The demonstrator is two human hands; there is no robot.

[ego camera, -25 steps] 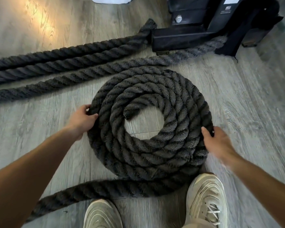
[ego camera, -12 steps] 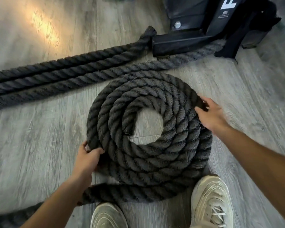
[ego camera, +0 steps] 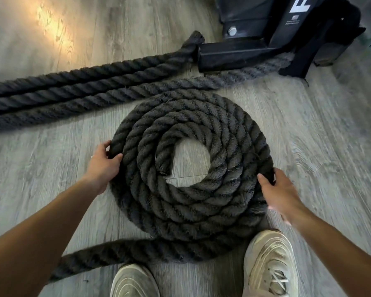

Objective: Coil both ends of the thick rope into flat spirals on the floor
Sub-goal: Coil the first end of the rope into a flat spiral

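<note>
Winding the first spiral

Both hands grip the rope spiral on the floor: left hand fingers curl round its outer turn, right hand holds the opposite edge. Next, I judge, feeding in the loose tail below the left fingers

Bare forearms, and worn cream mesh sneakers with laces.

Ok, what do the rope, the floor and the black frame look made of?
Rope: dark twisted fibre with a fuzzy matte surface; natural or synthetic is unclear. Floor: grey wood-grain planks, likely laminate or vinyl. Black frame: probably painted steel, square tube with a bolt.
</note>
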